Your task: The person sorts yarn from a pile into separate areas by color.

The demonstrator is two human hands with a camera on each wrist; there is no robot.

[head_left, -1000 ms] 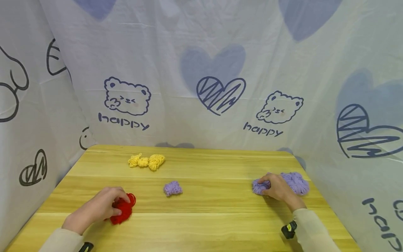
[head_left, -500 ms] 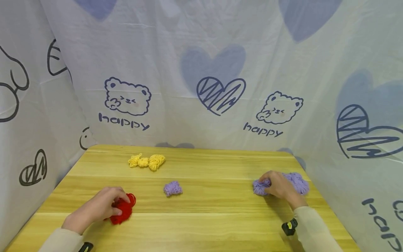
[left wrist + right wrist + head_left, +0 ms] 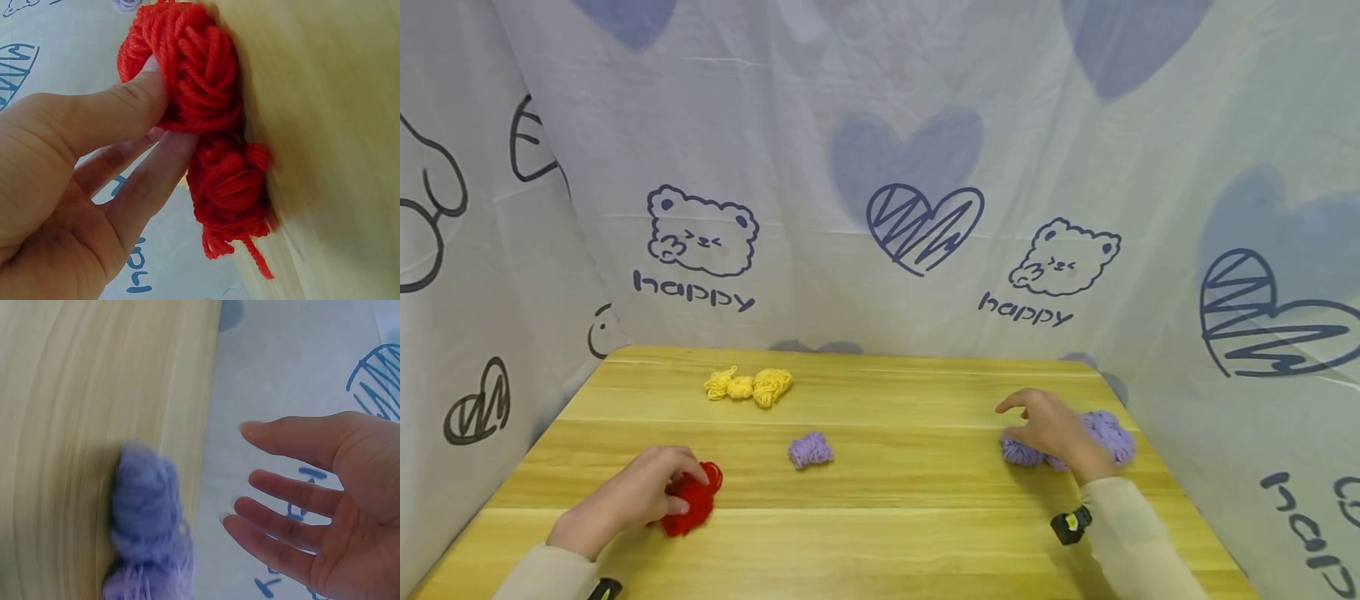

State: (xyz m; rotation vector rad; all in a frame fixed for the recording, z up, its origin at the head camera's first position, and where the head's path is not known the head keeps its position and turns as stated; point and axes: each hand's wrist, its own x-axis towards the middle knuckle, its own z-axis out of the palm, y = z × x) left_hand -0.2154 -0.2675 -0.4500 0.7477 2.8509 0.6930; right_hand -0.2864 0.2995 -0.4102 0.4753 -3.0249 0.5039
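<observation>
On the table's left side my left hand (image 3: 632, 496) pinches a red yarn ball (image 3: 200, 69) between thumb and fingers. Against that ball lies a second, smaller red yarn bundle (image 3: 228, 187) with loose ends, seen in the left wrist view. Over on the right, my right hand (image 3: 1060, 429) is raised above a row of purple yarn balls (image 3: 1108, 437), its fingers spread and holding nothing. The right wrist view shows the nearest purple yarn ball (image 3: 147, 503), blurred, apart from the fingertips. In the head view the hand partly hides the row.
A small purple yarn bundle (image 3: 811, 450) lies alone near the table's middle. Several yellow yarn balls (image 3: 748, 386) form a row towards the back left. Printed cloth (image 3: 820, 275) hangs behind and beside the wooden table (image 3: 887, 550).
My right hand has let go of the left purple ball and lifted off it, fingers spreading. The left hand stays on the red yarn ball.
</observation>
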